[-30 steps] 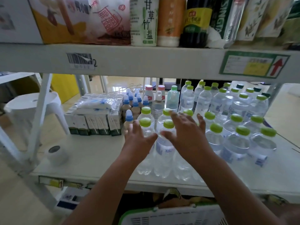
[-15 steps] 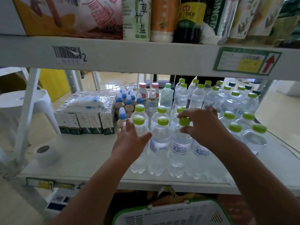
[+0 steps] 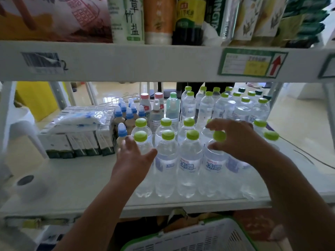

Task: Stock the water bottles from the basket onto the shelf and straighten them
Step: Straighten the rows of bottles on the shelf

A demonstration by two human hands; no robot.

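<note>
Shelf (image 3: pixel 76 180) runs under both my hands; the front row of water bottles (image 3: pixel 189 160) stands upright on it, touching side by side, between my two grips. Basket (image 3: pixel 192 238) sits below the shelf edge, nearer me than either hand, only its white lattice rim and green trim in view. Left hand (image 3: pixel 133 156) is pressed against the left side of the leftmost front bottle (image 3: pixel 144 147), fingers mostly straight, thumb spread toward the next bottle, not wrapped round anything. Right hand (image 3: pixel 237 140) is cupped over the fourth front bottle (image 3: pixel 214 160), fingers arched above its green cap (image 3: pixel 219 136) and thumb on the bottle's shoulder; I read that as a loose pinch on the neck. More green-capped bottles stand behind and right of the right hand. Boxed cartons (image 3: pixel 78 140) and blue-capped small bottles (image 3: pixel 122 129) sit left of the left hand, tape roll (image 3: pixel 29 185) further left near the front edge. Versus half a second ago: left hand is on the same bottle, right hand has shifted slightly right, and the front-row labels now face me more evenly.
</note>
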